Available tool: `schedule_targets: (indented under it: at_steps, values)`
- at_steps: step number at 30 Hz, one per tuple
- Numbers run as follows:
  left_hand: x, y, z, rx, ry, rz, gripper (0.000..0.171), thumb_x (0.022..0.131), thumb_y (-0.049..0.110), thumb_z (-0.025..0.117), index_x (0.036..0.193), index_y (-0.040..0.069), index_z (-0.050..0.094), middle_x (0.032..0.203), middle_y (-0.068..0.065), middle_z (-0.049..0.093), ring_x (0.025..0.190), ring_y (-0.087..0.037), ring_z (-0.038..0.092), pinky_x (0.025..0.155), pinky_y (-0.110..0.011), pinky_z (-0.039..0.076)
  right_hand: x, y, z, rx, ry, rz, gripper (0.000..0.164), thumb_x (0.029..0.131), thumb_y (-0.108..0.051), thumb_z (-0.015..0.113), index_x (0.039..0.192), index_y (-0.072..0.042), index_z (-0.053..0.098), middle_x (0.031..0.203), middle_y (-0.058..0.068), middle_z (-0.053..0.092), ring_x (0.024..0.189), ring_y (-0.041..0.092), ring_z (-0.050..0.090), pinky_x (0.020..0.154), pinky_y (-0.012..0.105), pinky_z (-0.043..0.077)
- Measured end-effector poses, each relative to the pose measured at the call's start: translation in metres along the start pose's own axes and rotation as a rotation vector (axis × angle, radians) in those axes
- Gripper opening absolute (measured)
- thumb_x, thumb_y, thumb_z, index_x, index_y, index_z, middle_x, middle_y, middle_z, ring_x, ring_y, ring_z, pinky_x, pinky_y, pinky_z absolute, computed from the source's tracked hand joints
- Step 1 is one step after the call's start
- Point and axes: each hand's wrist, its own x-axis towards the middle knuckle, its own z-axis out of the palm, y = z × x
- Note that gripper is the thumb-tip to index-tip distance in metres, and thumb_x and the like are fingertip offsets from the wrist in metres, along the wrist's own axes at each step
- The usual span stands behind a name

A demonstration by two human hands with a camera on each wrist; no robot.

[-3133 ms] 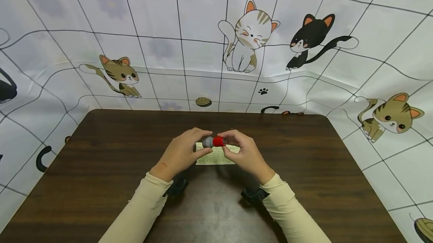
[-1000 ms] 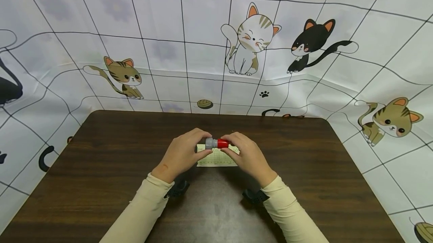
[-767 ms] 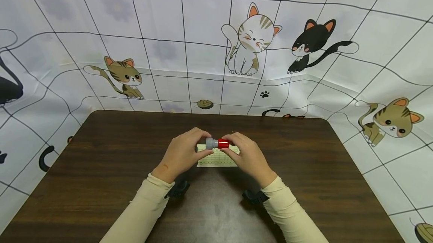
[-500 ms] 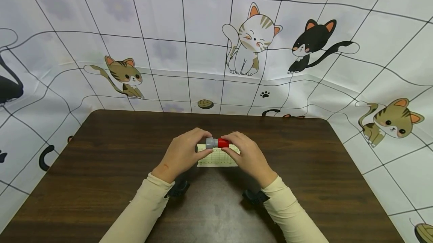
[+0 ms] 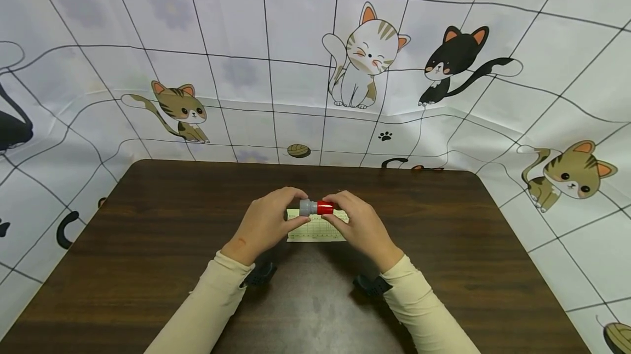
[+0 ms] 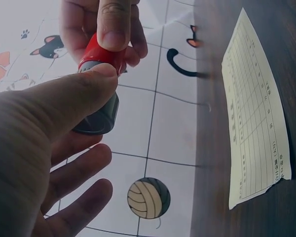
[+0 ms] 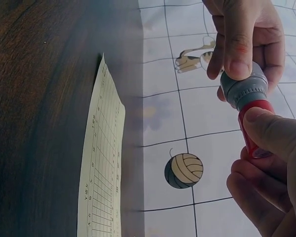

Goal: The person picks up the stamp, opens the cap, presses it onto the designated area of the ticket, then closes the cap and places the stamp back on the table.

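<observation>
Both hands hold a small cylinder with a wide grey end [image 5: 305, 207] and a glossy red part [image 5: 325, 207], level above the table. My left hand [image 5: 268, 222] pinches the grey end between thumb and fingers. From the other side my right hand [image 5: 361, 224] pinches the red part. In the right wrist view a ribbed grey collar [image 7: 250, 94] shows where the two colours meet. The left wrist view shows the rim of the grey end [image 6: 94, 123] below my left thumb; the remaining fingers of that hand are spread loosely.
Beneath the hands a pale yellow printed paper slip [image 5: 315, 233] with a grid lies on the dark wooden table [image 5: 162, 244]. A white sheet [image 5: 222, 25] with cat drawings and grid lines hangs behind and beside the table. Dark bands circle both wrists.
Since about three seconds ago the cylinder has turned from tilted to lying level, side-on to the head view. More of its grey collar shows. The last second brings almost no movement.
</observation>
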Motion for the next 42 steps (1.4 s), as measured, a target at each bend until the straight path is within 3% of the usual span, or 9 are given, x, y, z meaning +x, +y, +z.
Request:
schedule_targets:
  at_steps: [12,19,27,42]
  values:
    - [-0.0003,-0.0004,0.0005,-0.021,-0.01,0.01,0.042,0.089,0.027,0.084,0.124,0.012,0.068,0.118,-0.004,0.073,0.095,-0.019,0.07,0.085,-0.04,0.061,-0.0002,0.0012,-0.0011,-0.01,0.003,-0.02,0.035,0.087,-0.008,0.084,0.119,-0.007,0.069,0.111,0.003,0.07,0.1,0.018,0.069,0.089,0.036,0.059]
    - [0.0,-0.0016,-0.0008,0.007,-0.014,0.028,0.056,0.089,0.033,0.083,0.138,0.012,0.065,0.129,-0.006,0.071,0.114,-0.024,0.069,0.091,-0.044,0.06,-0.0001,0.0011,-0.0005,-0.014,-0.005,-0.014,0.032,0.089,-0.011,0.082,0.117,-0.005,0.069,0.108,0.007,0.071,0.097,0.019,0.07,0.087,0.038,0.06]
    - [0.0005,-0.002,-0.0006,0.023,-0.02,0.07,0.047,0.091,0.031,0.082,0.132,0.014,0.069,0.124,-0.003,0.072,0.11,-0.021,0.069,0.089,-0.041,0.06,-0.0001,0.0016,-0.0006,-0.028,-0.005,-0.02,0.034,0.088,-0.008,0.083,0.119,-0.007,0.07,0.111,0.003,0.07,0.098,0.017,0.068,0.086,0.036,0.06]
    - [0.0006,-0.0022,-0.0009,0.025,0.0,0.065,0.047,0.089,0.033,0.083,0.13,0.014,0.071,0.122,-0.003,0.073,0.11,-0.022,0.069,0.089,-0.041,0.06,-0.0003,-0.0013,-0.0021,-0.031,-0.01,-0.001,0.031,0.09,-0.013,0.082,0.117,-0.007,0.07,0.109,0.004,0.07,0.098,0.017,0.07,0.087,0.036,0.06]
